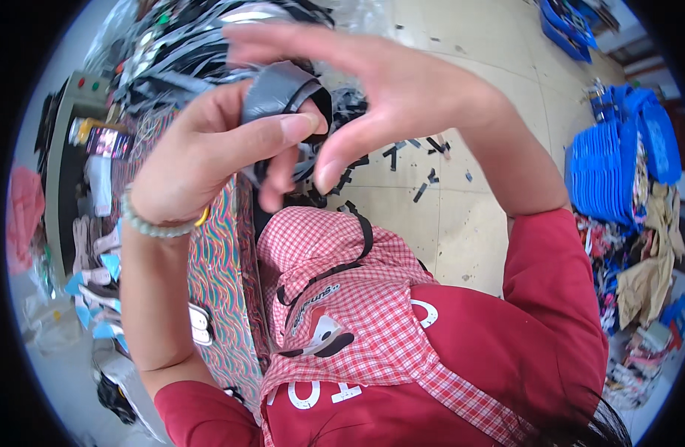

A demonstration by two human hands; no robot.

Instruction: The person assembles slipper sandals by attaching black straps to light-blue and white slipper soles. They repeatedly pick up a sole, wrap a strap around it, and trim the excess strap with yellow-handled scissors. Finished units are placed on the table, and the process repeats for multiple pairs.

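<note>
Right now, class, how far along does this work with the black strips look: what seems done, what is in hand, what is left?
Seemingly done: black offcuts lie scattered on the floor. In hand: the left hand and right hand pinch a curled black strip between them. Left, probably: a big tangled pile of black strips sits beyond the hands.

This looks like a small garment or footwear workshop: black strip offcuts point(424, 167) litter the tiled floor point(491, 67), stacked blue plastic baskets point(603, 171) stand beside heaps of cloth scraps point(652, 261), and cut pieces point(96, 261) crowd a cluttered tabletop point(67, 186) at the left.
</note>
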